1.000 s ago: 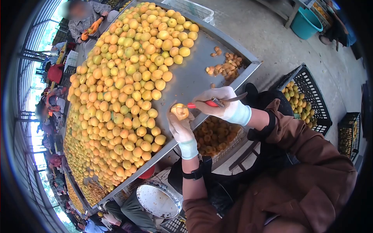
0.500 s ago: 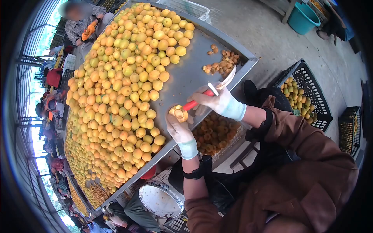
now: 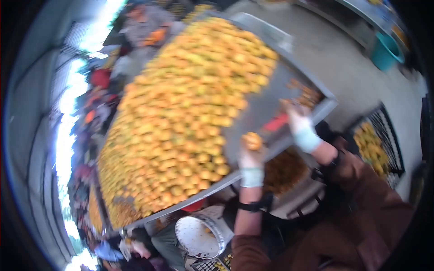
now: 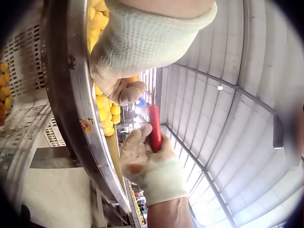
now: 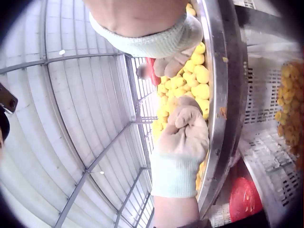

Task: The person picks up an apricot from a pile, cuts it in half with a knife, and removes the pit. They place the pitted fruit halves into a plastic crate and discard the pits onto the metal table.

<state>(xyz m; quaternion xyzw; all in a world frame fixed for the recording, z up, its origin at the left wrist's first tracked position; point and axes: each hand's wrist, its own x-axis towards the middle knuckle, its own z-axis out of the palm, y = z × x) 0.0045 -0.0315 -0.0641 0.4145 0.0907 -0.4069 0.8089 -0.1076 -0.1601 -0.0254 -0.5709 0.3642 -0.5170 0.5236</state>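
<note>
Right of centre in the head view, the hands are apart: the left hand [image 3: 252, 159] grips a fruit [image 3: 252, 140], the right hand [image 3: 299, 121] a red-handled knife [image 3: 275, 122], by the worktop's [image 3: 258, 109] fruit heap [image 3: 176, 122].

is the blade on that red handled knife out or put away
Out: in the left wrist view, a thin blade sticks out past the end of the red handle in the right hand.
</note>
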